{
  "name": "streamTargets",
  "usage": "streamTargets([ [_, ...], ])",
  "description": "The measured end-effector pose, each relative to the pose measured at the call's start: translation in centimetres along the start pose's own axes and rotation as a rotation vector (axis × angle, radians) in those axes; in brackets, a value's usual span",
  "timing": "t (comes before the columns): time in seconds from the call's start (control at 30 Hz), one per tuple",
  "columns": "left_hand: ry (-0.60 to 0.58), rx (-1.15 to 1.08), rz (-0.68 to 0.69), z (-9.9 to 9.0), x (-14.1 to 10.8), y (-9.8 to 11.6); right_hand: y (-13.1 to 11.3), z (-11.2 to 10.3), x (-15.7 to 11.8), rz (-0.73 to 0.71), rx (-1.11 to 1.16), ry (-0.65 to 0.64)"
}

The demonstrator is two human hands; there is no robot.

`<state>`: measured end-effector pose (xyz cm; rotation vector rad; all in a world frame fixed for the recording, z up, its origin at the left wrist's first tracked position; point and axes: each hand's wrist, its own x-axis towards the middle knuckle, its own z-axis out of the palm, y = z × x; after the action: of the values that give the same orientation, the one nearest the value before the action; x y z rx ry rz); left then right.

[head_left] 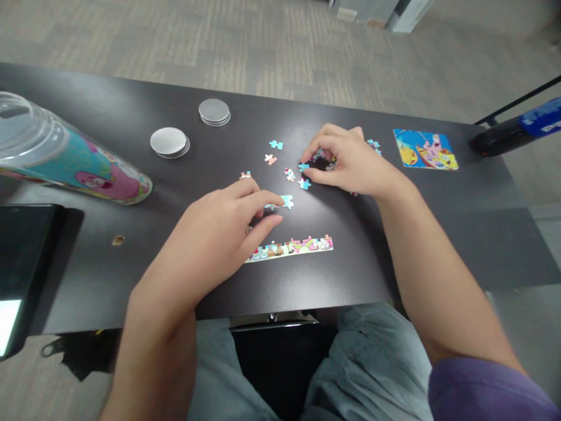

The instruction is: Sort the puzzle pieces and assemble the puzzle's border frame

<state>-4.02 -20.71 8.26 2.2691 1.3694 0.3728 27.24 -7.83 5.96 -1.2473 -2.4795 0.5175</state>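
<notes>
Joined blue puzzle pieces (287,202) lie flat on the table under the index fingertip of my left hand (219,225); its thumb is held apart, pointing right. Just below is an assembled strip of puzzle edge pieces (298,247), its left end hidden by that hand. My right hand (342,161) has thumb and index finger closed on a small blue puzzle piece (303,167). More pieces lie beneath its palm, partly covered. Close by are a loose blue-and-red piece (305,183), a white-and-red piece (289,174), an orange piece (270,159) and another blue piece (276,145).
A clear-topped cartoon tube (105,169) lies on the left, beside a black device (26,263). Two stacks of silvery discs (169,142) (214,111) sit farther back. At the right are a cartoon picture card (426,149) and a dark bottle (504,134) with a blue label.
</notes>
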Motion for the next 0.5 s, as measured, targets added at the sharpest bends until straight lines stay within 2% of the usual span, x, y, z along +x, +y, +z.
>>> streamTargets([
  [0.13,-0.026,0.018,0.012,0.87,0.30,-0.18,-0.09,-0.17,-0.13,0.004,-0.005,-0.009],
  [0.3,-0.041,0.050,0.010,0.89,0.45,-0.52,0.12,-0.09,-0.14,0.007,0.004,-0.017],
  [0.5,-0.033,0.066,0.022,0.98,0.38,-0.43,0.20,-0.22,-0.17,0.015,0.166,-0.050],
])
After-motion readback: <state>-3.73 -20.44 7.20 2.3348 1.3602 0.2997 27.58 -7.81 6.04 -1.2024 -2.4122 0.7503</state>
